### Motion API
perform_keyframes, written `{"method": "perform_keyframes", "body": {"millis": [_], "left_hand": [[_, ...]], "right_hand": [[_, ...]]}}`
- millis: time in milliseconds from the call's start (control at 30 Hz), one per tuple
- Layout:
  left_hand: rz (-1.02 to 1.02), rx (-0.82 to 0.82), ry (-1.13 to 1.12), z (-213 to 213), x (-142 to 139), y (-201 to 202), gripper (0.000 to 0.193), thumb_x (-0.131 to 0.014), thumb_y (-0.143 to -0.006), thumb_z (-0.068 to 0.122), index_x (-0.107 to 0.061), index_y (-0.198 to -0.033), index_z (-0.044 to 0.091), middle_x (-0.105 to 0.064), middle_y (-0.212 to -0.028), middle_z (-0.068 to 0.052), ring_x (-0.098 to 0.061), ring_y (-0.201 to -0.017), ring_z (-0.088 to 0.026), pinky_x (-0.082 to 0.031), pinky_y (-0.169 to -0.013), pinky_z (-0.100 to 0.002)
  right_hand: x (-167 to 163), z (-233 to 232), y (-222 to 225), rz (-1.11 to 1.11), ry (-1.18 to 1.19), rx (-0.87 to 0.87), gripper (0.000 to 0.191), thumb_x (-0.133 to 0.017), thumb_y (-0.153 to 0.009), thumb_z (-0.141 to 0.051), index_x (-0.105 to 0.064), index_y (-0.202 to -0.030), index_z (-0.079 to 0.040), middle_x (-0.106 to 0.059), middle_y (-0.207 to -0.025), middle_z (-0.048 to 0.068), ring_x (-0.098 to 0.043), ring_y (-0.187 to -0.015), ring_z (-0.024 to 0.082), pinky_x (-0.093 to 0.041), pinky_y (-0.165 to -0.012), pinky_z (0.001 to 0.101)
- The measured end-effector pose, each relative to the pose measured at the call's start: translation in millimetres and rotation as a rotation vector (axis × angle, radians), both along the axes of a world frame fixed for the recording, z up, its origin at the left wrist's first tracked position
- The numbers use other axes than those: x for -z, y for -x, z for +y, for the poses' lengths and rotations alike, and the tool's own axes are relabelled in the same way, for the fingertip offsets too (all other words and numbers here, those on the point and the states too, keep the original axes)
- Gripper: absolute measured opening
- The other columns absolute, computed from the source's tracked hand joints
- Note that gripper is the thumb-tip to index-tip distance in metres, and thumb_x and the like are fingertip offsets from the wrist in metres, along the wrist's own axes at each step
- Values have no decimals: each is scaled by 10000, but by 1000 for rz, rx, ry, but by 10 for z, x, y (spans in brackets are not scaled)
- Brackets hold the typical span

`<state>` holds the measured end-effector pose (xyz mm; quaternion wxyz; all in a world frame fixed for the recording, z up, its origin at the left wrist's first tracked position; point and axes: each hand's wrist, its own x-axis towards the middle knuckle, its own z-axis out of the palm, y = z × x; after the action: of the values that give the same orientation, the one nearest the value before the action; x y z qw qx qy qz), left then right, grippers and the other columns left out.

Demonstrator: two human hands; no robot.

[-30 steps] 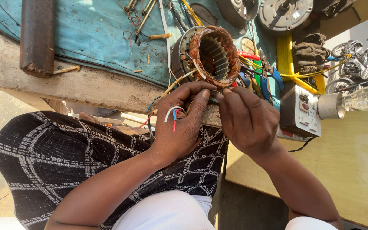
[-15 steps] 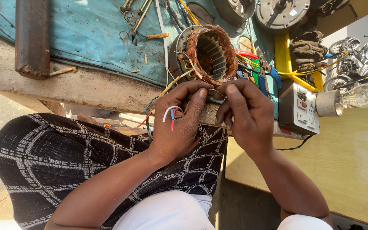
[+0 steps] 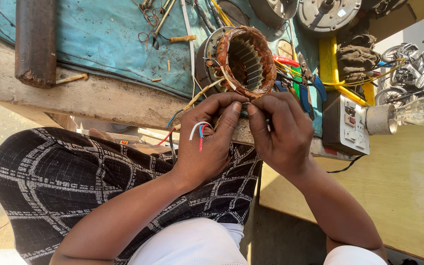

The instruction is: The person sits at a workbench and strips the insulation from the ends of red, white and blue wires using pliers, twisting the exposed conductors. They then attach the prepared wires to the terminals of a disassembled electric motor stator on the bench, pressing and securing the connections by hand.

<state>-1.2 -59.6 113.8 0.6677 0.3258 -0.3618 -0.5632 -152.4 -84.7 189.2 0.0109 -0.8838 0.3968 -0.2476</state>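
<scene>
The motor stator (image 3: 244,61), lying on the surface (image 3: 99,98) just above both hands, looks heavy and rigid, so its thin, pliable lead wires (image 3: 199,131) are pinched by left hand (image 3: 207,142) and right hand (image 3: 280,132) fingers.

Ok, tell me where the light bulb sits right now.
In the head view, the clear light bulb lies at the far right edge, in a white holder on the switch box, right of the right hand and the copper-wound stator.
</scene>
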Motion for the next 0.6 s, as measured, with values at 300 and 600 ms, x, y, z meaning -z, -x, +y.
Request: {"method": "perform_keyframes", "body": {"millis": [300, 600], "left_hand": [[67, 24, 11, -12, 10, 0, 188, -602, -1054, 117, -696, -1157, -9, -740, -1020, -45, -651, -943, -61, -546, -863, -250], [56, 36, -23, 7, 15, -2, 197, -614, -1047, 134, -706, -1146, -8, -730, -982, -27, -618, -895, -49, -536, -826, -243]], "right_hand": [[-93, 75, -25, -374, -481, 190, 233, -622, -1051, -166, -636, -1170, 33, -681, -987, 108, -667, -674, 102, -453, -515, 210], [-81, -69, 31, 350, 435, -206, 245, -789, -978, 18, -645, -1174, 42, -661, -1064, 150, -689, -800, 277, -544, -668, 379]]}}
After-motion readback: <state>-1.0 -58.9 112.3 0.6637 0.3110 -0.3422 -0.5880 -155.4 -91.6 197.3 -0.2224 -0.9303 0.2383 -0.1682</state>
